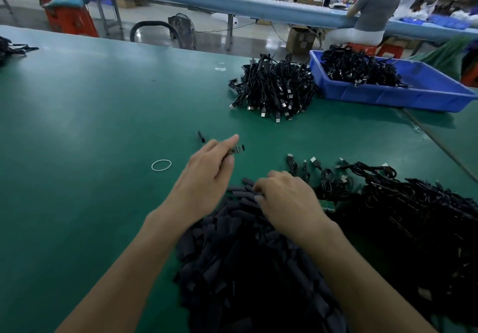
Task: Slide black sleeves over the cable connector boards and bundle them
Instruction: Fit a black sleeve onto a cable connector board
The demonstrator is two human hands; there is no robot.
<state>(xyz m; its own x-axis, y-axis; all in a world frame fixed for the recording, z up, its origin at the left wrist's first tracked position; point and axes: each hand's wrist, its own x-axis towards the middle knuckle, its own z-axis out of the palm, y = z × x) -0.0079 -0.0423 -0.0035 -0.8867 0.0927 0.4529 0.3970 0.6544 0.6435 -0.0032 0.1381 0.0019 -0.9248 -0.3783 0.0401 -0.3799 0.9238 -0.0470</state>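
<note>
Likely sleeve pick: left hand (207, 175) pinches connector board (237, 149) mid-frame; right hand (287, 199) in sleeve pile (232, 255), grip unclear; next: align sleeve opening w/ board.

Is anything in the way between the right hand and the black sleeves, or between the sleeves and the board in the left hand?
Nothing visible. The right hand touches the heap of black tubular sleeves at its far edge; the left hand pinches the small connector board just beyond it, only green table mat between.
</note>
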